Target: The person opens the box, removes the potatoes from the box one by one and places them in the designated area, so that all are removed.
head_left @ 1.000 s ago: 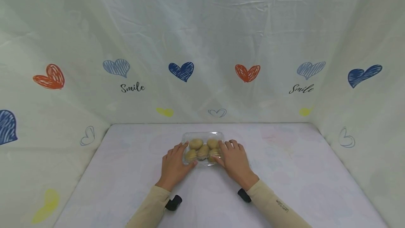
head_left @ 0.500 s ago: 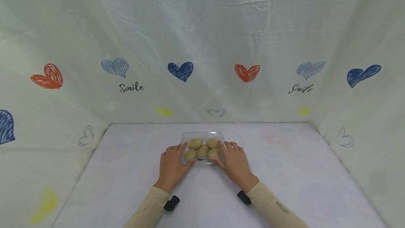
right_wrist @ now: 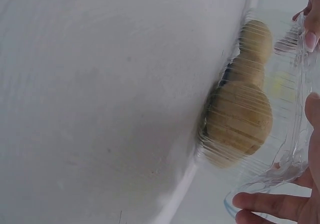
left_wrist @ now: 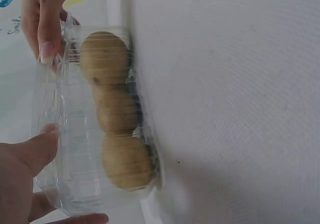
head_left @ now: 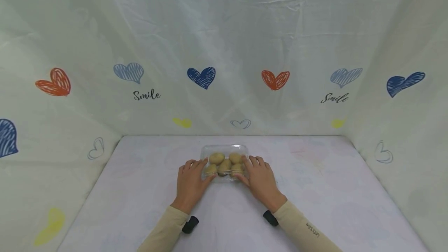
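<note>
A clear plastic box [head_left: 224, 148] with ribbed sides sits at the middle of the table, holding several tan, oval, potato-like pieces [head_left: 224, 167]. My left hand [head_left: 190, 184] grips its left end, the thumb on the front rim and the fingers along the side. At the right end, my right hand [head_left: 261, 182] holds the box the same way. In the left wrist view, the left thumb [left_wrist: 37, 149] lies against the rim. The right wrist view shows right-hand fingers [right_wrist: 272, 205] around the box's end.
A white cloth-like cover lies over the table [head_left: 315, 189]. Behind and at both sides hangs a pale curtain [head_left: 238, 42] printed with hearts and words. Black wrist cameras [head_left: 190, 224] sit by the beige sleeves [head_left: 164, 230].
Both hands keep their hold on the box's ends. Hands and box have shifted only very slightly, and the head view has moved a little too.
</note>
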Tool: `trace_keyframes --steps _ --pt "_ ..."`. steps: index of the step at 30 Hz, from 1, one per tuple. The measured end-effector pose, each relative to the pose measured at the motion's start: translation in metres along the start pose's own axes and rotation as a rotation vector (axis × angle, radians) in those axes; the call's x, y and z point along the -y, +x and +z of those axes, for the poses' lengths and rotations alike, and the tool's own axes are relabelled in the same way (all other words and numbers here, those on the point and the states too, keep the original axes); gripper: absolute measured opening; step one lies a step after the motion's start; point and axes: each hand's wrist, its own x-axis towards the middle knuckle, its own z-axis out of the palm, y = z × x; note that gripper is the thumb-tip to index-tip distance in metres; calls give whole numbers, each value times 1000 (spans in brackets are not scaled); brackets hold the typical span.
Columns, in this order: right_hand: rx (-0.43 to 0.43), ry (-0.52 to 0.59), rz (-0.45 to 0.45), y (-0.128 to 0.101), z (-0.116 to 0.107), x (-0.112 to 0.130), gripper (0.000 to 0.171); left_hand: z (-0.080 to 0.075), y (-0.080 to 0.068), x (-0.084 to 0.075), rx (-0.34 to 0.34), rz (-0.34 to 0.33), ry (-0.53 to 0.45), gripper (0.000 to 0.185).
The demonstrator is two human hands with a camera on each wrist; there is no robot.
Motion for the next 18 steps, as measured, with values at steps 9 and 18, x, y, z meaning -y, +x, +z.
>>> trace_keyframes --steps 9,18 --pt "14 48 16 1 0 -4 68 0 0 5 -84 11 -51 52" --pt "73 108 51 -2 -4 -5 77 -3 1 7 -20 -24 -110 54"
